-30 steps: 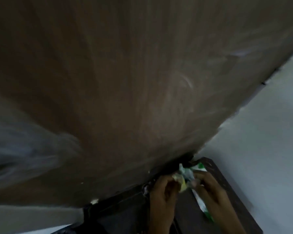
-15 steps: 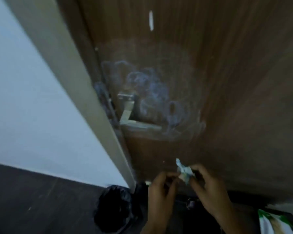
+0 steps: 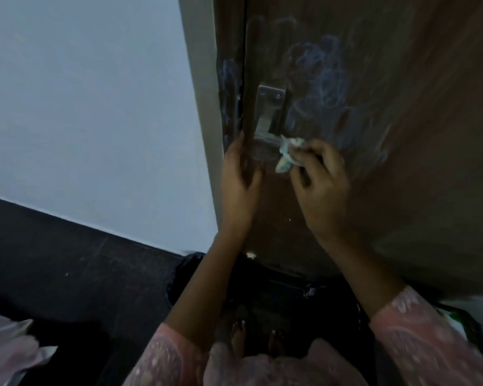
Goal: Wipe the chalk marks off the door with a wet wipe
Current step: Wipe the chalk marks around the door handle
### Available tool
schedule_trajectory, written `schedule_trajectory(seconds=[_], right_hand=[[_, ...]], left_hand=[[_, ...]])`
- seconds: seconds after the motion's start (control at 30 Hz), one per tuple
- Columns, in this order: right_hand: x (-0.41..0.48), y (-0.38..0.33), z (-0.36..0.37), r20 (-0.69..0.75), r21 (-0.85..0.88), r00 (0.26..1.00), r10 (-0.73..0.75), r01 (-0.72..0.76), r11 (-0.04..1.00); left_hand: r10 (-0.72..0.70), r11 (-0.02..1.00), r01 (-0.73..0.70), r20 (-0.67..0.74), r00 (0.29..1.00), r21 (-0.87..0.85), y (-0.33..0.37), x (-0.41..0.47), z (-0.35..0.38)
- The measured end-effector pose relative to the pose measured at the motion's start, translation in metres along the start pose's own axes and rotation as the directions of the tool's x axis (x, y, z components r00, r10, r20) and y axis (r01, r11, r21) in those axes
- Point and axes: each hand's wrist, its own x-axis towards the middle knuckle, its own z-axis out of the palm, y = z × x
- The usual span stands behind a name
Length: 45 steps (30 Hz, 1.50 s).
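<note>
A brown wooden door fills the upper right. Bluish-white chalk marks swirl to the right of its metal handle plate, and more chalk marks the door edge. My right hand pinches a crumpled wet wipe just below the handle, close to the door surface. My left hand is raised beside the door's edge with fingers apart, holding nothing.
A pale wall and door frame stand on the left. A black bin bag sits on the dark floor by the frame. A green-and-white wipes pack lies at lower right. Bare feet show below.
The view swung from the door's lower right to the handle area. Both hands rose from near the floor to handle height; the left hand let go of the wipe.
</note>
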Motion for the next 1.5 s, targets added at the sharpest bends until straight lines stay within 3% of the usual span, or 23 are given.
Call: schedule_trajectory(seconds=[0.2,0.4,0.5,0.57,0.73,1.0,1.3,1.5], right_hand=[[0.015,-0.005,0.038,0.197,-0.097,0.967,-0.162,0.183,0.978],[0.018,-0.012,0.045,0.263,0.024,0.95,-0.17,0.17,0.985],[0.016,0.013,0.034,0.252,-0.2,0.911,-0.328,0.381,0.903],[0.01,0.033,0.021,0.202,-0.281,0.905,-0.374,0.42,0.863],[0.011,0.045,0.014,0.162,-0.211,0.876,-0.454,0.48,0.851],[0.027,0.012,0.036,0.323,-0.067,0.867,-0.379,0.42,0.905],[0.024,0.026,0.024,0.205,-0.068,0.923,-0.327,0.347,0.936],[0.043,-0.004,0.046,0.238,0.056,0.958,-0.16,0.151,0.987]], left_hand=[[-0.002,1.0,-0.002,0.131,0.991,0.025,0.007,0.023,0.0],[-0.077,0.996,0.08,0.088,0.993,-0.038,0.003,0.025,-0.001],[-0.089,0.994,0.094,0.099,0.991,-0.048,0.002,0.025,-0.001],[-0.083,0.994,0.089,0.098,0.992,-0.061,0.002,0.025,-0.002],[-0.083,0.993,0.091,0.105,0.991,-0.071,0.002,0.022,0.0],[-0.052,0.998,0.056,0.118,0.992,-0.036,0.001,0.023,-0.003],[-0.018,1.0,0.018,0.178,0.984,0.005,0.002,0.024,-0.008],[0.008,0.999,-0.014,0.167,0.986,0.032,0.0,0.029,-0.007]])
